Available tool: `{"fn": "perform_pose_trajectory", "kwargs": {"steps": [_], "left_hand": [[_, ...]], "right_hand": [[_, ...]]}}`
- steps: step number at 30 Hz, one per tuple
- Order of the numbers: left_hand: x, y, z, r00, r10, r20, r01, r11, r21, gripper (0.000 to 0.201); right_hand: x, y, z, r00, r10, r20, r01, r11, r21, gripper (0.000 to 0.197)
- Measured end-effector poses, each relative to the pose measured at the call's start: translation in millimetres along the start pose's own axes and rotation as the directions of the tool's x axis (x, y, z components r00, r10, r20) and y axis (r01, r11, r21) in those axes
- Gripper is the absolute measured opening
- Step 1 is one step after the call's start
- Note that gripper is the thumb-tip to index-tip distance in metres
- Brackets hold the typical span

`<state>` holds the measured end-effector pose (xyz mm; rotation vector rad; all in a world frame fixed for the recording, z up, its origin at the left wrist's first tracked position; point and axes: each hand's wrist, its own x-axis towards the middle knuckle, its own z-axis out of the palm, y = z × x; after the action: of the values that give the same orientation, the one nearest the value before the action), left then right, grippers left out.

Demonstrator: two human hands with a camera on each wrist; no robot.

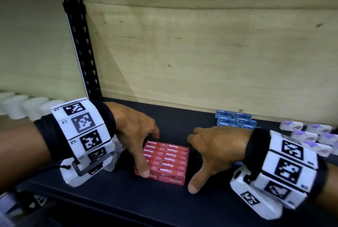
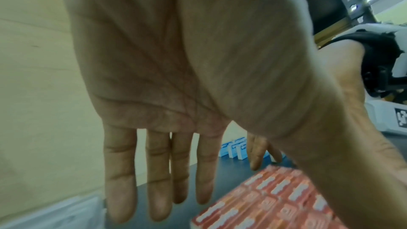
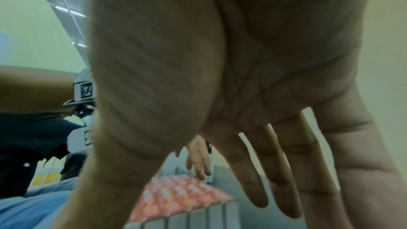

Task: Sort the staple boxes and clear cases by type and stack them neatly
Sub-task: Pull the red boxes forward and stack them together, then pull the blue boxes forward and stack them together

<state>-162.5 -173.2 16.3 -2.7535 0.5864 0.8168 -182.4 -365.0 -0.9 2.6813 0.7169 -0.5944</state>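
1. The dark shelf (image 1: 113, 195) has bare room along its front edge, near me.
2. My right hand (image 1: 217, 146) is spread wide, with straight fingers and nothing in it. Its thumb points down at the shelf, just beside the right front corner of the red boxes (image 1: 169, 160).
3. My left hand (image 1: 135, 128) is spread wide too. Its thumb lies on the left front corner of the red boxes. Its fingers reach over the far left edge; I cannot tell if they touch.
4. The red boxes sit packed tight in a neat block between my two hands, in the middle of the shelf.
5. A clear case (image 1: 114, 155) lies under my left wrist, just left of the block.
6. Bare shelf runs behind the block.
7. The blue boxes (image 1: 234, 119) stand stacked by the wood wall (image 1: 201, 52), far back on the right.
8. The white boxes (image 1: 311, 135) lie further right, near the right edge.
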Motion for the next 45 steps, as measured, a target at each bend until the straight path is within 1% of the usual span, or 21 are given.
{"fn": "perform_pose_trajectory", "kwargs": {"steps": [2,3,6,9,11,14,16,18,22,24,26,28,30,32,34,37,39,41,43,45], "left_hand": [[3,9,-5,0.999,0.008,-0.054,-0.008,1.000,-0.004,0.100],[5,17,-8,0.994,0.020,-0.104,-0.019,1.000,0.004,0.100],[18,46,-17,0.958,0.103,-0.267,-0.080,0.992,0.094,0.083],[34,75,-25,0.916,0.195,-0.351,-0.143,0.975,0.167,0.066],[43,95,-29,0.888,0.249,-0.387,-0.179,0.962,0.208,0.056],[53,122,-33,0.853,0.310,-0.419,-0.232,0.946,0.228,0.043],[58,136,-34,0.852,0.332,-0.406,-0.247,0.937,0.248,0.043],[62,146,-34,0.866,0.332,-0.375,-0.229,0.928,0.293,0.045],[64,165,-31,0.903,0.314,-0.294,-0.193,0.906,0.376,0.037],[59,168,-31,0.902,0.315,-0.293,-0.200,0.910,0.362,0.033],[47,167,-28,0.888,0.323,-0.328,-0.221,0.924,0.312,0.028],[32,164,-19,0.863,0.326,-0.386,-0.233,0.934,0.269,0.023],[19,161,-1,0.822,0.331,-0.463,-0.250,0.941,0.229,0.019],[10,158,23,0.788,0.305,-0.535,-0.296,0.949,0.105,0.015],[6,158,49,0.767,0.259,-0.587,-0.329,0.944,-0.013,0.015],[10,161,80,0.730,0.179,-0.659,-0.352,0.926,-0.139,0.019],[13,164,92,0.693,0.117,-0.711,-0.373,0.903,-0.214,0.022],[18,167,100,0.658,0.057,-0.751,-0.388,0.880,-0.274,0.025],[25,169,106,0.620,0.015,-0.785,-0.426,0.846,-0.320,0.025],[31,170,112,0.588,-0.012,-0.809,-0.466,0.813,-0.350,0.025]], "right_hand": [[-8,18,2,0.999,0.023,-0.028,-0.022,0.999,0.032,0.095],[-13,30,3,0.998,0.043,-0.042,-0.041,0.998,0.058,0.089],[-32,67,7,0.988,0.125,-0.088,-0.116,0.988,0.102,0.062],[-45,99,16,0.974,0.201,-0.106,-0.189,0.975,0.116,0.041],[-51,114,26,0.961,0.261,-0.097,-0.248,0.960,0.127,0.036],[-57,128,44,0.944,0.321,-0.075,-0.310,0.942,0.131,0.036],[-59,131,54,0.939,0.335,-0.078,-0.322,0.936,0.142,0.031],[-59,132,62,0.941,0.326,-0.087,-0.313,0.940,0.137,0.028],[-60,126,72,0.947,0.299,-0.121,-0.282,0.950,0.136,0.025],[-66,122,75,0.946,0.292,-0.138,-0.270,0.949,0.161,0.023],[-80,115,77,0.946,0.267,-0.181,-0.232,0.953,0.197,0.019],[-100,106,82,0.947,0.229,-0.227,-0.167,0.951,0.262,0.012],[-121,94,92,0.946,0.202,-0.252,-0.095,0.919,0.382,0.007],[-138,83,107,0.933,0.205,-0.297,-0.040,0.876,0.480,0.008],[-146,74,125,0.896,0.241,-0.374,-0.007,0.849,0.529,0.011],[-140,67,150,0.819,0.312,-0.481,0.058,0.790,0.610,0.009],[-129,69,164,0.769,0.355,-0.532,0.116,0.740,0.662,0.006],[-119,73,175,0.730,0.397,-0.557,0.165,0.688,0.707,0.006],[-113,75,183,0.714,0.419,-0.561,0.224,0.623,0.749,0.009],[-112,74,189,0.715,0.416,-0.562,0.286,0.560,0.778,0.012]]}}
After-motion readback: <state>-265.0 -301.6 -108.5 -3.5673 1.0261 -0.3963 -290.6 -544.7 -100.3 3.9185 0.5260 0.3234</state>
